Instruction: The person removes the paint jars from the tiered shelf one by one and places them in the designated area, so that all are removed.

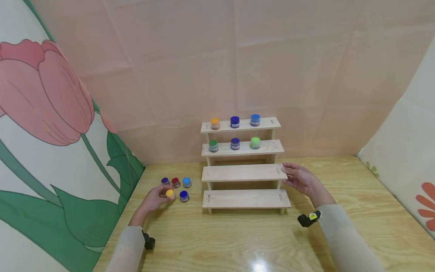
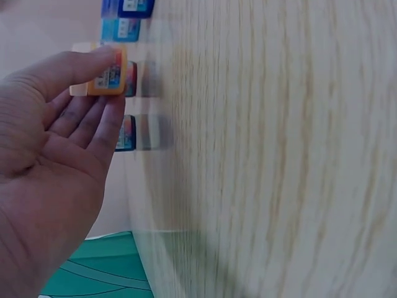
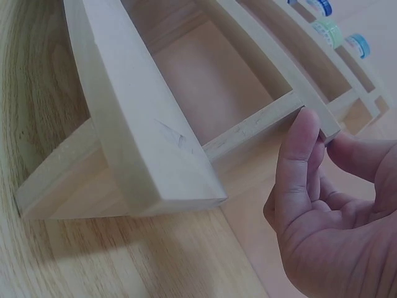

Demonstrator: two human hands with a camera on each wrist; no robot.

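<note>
My left hand (image 1: 157, 198) pinches a small paint jar with a yellow-orange lid (image 1: 169, 193) between thumb and fingers, low over the table at the left. In the left wrist view the thumb lies across the label of this paint jar (image 2: 109, 77). Close around it stand a purple-lidded jar (image 1: 165, 181), a red-lidded jar (image 1: 175, 183), a light blue jar (image 1: 187, 183) and a dark blue jar (image 1: 184, 196). My right hand (image 1: 301, 180) grips the right end of the second-lowest shelf of a pale wooden tiered rack (image 1: 244, 172), thumb and fingers at its edge.
On the rack's top shelf (image 1: 266, 122) sit an orange, a dark blue and a blue jar. The shelf below (image 1: 244, 148) bears a dark green, a purple and a light green jar. A pinkish cloth (image 1: 176, 87) hangs behind the wooden table (image 1: 210, 241).
</note>
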